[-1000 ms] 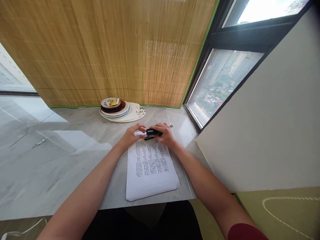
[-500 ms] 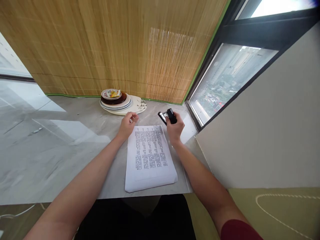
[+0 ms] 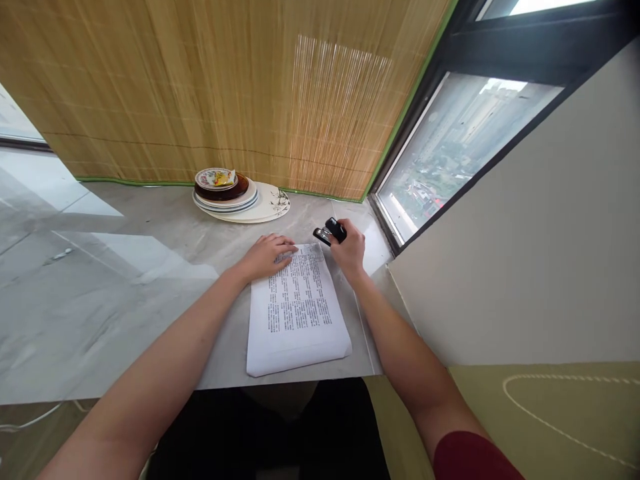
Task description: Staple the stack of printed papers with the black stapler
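A stack of printed paper sheets [image 3: 300, 343] lies on the grey marble ledge in front of me. My left hand [image 3: 270, 256] rests flat over its upper left corner, fingers stretched out toward the right. Just beyond the upper right corner, my right hand [image 3: 349, 243] is wrapped round a black stapler [image 3: 331, 231]. The stapler's jaws are apart and point to the left, and its rear end is hidden in my palm. A small gap seems to lie between stapler and paper.
Stacked plates [image 3: 227, 193] stand at the back, a small yellow packet [image 3: 225, 179] on top. Behind them hangs a bamboo blind [image 3: 200, 87]. A window [image 3: 450, 147] and a grey wall [image 3: 530, 233] bound the right side. A small white object [image 3: 63, 254] lies far left.
My left hand has come down from beside the sheets onto their upper left corner, its fingers now straightened. My right hand with the stapler has shifted only slightly.
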The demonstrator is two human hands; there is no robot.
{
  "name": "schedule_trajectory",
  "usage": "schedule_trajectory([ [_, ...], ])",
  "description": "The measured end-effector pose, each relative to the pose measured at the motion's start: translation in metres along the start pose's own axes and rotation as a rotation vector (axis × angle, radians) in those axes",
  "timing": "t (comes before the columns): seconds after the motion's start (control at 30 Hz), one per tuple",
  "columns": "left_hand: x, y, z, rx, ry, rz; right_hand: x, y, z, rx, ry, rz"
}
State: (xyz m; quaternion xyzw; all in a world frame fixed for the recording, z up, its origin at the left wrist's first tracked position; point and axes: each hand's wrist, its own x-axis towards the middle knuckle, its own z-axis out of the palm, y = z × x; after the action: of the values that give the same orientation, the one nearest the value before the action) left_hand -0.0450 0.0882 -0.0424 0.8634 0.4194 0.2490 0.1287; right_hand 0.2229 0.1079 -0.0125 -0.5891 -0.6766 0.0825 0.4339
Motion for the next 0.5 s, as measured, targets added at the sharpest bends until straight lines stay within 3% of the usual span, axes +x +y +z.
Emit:
schedule_trajectory([
  [0.23, -0.001, 0.003, -0.004, 0.061, -0.037, 0.011, 0.0, -0.009, -0.009, -0.018, -0.191, -0.217],
  [0.4, 0.002, 0.01, -0.002, 0.125, -0.022, 0.045, 0.013, 0.009, -0.018, -0.149, -0.16, -0.201],
  [0.5, 0.002, 0.015, 0.001, 0.078, -0.074, 0.059, 0.016, 0.015, -0.016, -0.163, -0.252, -0.219],
])
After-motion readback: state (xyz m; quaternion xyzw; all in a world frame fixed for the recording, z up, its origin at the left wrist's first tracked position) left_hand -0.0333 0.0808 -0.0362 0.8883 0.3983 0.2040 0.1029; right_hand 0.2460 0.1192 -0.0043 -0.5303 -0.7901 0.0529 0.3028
